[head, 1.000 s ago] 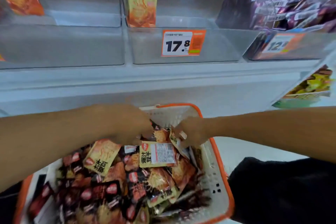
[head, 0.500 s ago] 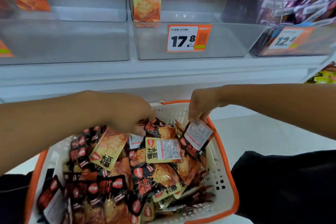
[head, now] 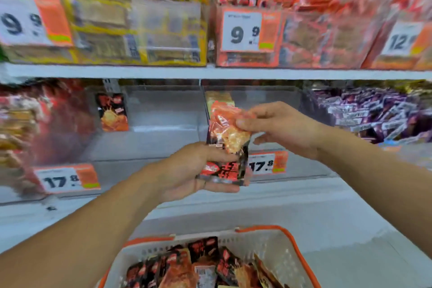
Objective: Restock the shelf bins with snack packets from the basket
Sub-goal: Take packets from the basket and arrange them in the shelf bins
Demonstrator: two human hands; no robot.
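At frame centre, before the bins | we had lifted packets [head: 225,147] out of the basket [head: 275,241] | left hand [head: 187,170] gripped their bottom, right hand [head: 278,126] pinched their top | binning came next, we judged.

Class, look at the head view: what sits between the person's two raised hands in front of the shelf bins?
In the head view, red-and-black snack packets lie between them: the left hand grips their lower end, the right hand pinches the top.
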